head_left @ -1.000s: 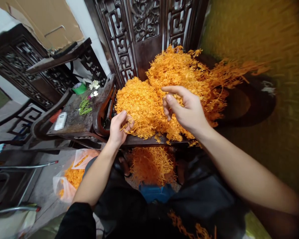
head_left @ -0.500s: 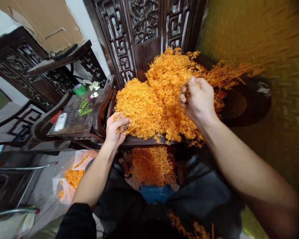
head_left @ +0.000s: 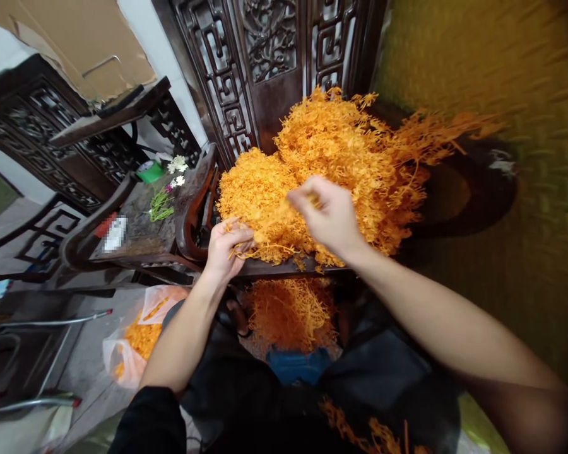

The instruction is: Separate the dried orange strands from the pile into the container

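A large heap of thin, branching orange sprigs [head_left: 355, 145] lies on a dark wooden seat. At its front left edge my left hand [head_left: 224, 246] is closed, pinching a few orange stems [head_left: 281, 250] between thumb and fingers; their ends stick out to the right. My right hand [head_left: 329, 217] is over the middle of the heap, a short way right of the left hand. Its fingers are curled and blurred by motion. Orange shows between them, apparently sprigs, though the exact piece is not clear.
Below the seat, more orange sprigs [head_left: 291, 312] stand above a blue container [head_left: 298, 367] between my legs. A pinkish plastic bag [head_left: 130, 369] with orange pieces sits at left. A side chair [head_left: 142, 236] holds green tape [head_left: 150, 171] and green stems [head_left: 161, 205]. A carved wooden back [head_left: 279, 107] rises behind.
My right hand has moved left and slightly down, from the heap's right side to its middle, closer to the left hand. My left hand, still pinching stems, has shifted slightly right.
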`<action>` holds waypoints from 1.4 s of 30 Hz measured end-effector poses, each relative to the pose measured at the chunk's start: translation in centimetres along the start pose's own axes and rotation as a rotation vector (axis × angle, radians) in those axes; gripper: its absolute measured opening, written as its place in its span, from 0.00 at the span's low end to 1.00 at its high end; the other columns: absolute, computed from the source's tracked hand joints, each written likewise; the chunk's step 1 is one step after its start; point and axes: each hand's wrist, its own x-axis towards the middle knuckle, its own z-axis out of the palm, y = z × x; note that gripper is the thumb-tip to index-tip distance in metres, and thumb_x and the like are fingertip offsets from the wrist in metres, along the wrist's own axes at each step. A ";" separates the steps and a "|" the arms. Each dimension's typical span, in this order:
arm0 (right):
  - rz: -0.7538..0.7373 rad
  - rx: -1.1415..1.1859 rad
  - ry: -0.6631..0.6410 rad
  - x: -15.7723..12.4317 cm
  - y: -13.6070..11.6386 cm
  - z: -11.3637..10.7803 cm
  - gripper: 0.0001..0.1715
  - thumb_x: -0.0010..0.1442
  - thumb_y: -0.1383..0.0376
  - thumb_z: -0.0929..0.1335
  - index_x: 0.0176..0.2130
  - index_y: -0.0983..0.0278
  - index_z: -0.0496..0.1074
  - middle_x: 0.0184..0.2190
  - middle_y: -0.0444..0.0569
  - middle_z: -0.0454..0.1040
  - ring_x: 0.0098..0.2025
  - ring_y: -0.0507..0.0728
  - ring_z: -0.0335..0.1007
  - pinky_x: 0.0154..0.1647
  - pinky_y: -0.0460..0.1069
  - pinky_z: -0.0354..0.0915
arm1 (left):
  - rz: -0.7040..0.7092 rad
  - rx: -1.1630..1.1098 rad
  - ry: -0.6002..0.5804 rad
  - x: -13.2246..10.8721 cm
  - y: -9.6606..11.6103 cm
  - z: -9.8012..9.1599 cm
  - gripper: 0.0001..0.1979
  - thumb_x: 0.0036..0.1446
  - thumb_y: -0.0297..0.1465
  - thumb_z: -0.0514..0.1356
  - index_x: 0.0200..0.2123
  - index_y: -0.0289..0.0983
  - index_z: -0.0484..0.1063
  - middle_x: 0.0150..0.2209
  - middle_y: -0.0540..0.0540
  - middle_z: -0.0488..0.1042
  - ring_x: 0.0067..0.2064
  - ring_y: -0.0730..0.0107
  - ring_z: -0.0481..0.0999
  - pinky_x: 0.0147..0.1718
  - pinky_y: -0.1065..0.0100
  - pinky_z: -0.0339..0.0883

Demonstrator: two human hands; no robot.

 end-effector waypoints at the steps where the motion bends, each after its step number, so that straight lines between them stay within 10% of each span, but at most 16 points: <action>1: 0.043 0.027 0.123 0.5 0.9 -0.4 0.21 0.70 0.49 0.68 0.32 0.60 0.71 0.31 0.49 0.75 0.37 0.58 0.74 0.38 0.55 0.69 | -0.004 -0.016 -0.003 0.0 0.0 -0.1 0.27 0.41 0.26 0.70 0.18 0.37 0.48 0.12 0.59 0.55 0.14 0.85 0.52 0.20 0.73 0.53; 6: 0.290 0.317 0.341 2.5 4.2 -2.6 0.26 0.67 0.41 0.66 0.35 0.58 0.63 0.34 0.49 0.76 0.26 0.52 0.73 0.20 0.47 0.59 | -0.033 -0.097 -0.007 0.3 0.7 -1.1 0.26 0.42 0.24 0.67 0.19 0.38 0.46 0.11 0.59 0.54 0.13 0.84 0.51 0.20 0.73 0.56; 13: 0.556 0.686 -0.156 1.0 2.0 -1.5 0.30 0.51 0.46 0.80 0.38 0.60 0.67 0.38 0.48 0.78 0.30 0.53 0.77 0.29 0.53 0.77 | -0.097 -0.137 0.013 0.3 1.7 -1.7 0.24 0.42 0.24 0.65 0.21 0.38 0.46 0.11 0.61 0.52 0.13 0.83 0.51 0.26 0.70 0.65; 22: 0.537 0.329 -0.252 -0.2 -0.7 0.5 0.28 0.59 0.40 0.74 0.42 0.60 0.75 0.15 0.37 0.61 0.15 0.50 0.59 0.15 0.47 0.54 | -0.031 -0.023 -0.047 0.3 0.6 -1.1 0.26 0.42 0.25 0.69 0.17 0.38 0.49 0.12 0.58 0.56 0.14 0.84 0.52 0.19 0.73 0.50; 29: 0.566 0.493 0.215 2.4 3.4 -1.9 0.27 0.56 0.43 0.76 0.33 0.58 0.66 0.20 0.36 0.58 0.20 0.49 0.62 0.26 0.51 0.72 | 0.015 -0.137 0.023 0.4 2.1 -2.4 0.24 0.40 0.22 0.65 0.18 0.37 0.47 0.11 0.60 0.52 0.12 0.84 0.51 0.20 0.72 0.58; 36: 0.680 0.783 -0.151 1.2 2.8 -0.4 0.29 0.44 0.49 0.83 0.34 0.63 0.73 0.39 0.48 0.76 0.30 0.49 0.71 0.20 0.43 0.65 | -0.110 -0.211 -0.044 0.4 2.0 -2.6 0.20 0.43 0.23 0.62 0.18 0.37 0.49 0.10 0.59 0.53 0.11 0.84 0.51 0.25 0.71 0.67; 42: 0.553 0.591 -0.368 0.2 0.8 1.4 0.25 0.59 0.47 0.76 0.46 0.61 0.81 0.26 0.44 0.73 0.23 0.48 0.60 0.19 0.45 0.56 | -0.153 -0.223 -0.034 0.4 1.6 -2.1 0.19 0.44 0.22 0.61 0.18 0.37 0.50 0.10 0.59 0.52 0.12 0.83 0.51 0.25 0.70 0.66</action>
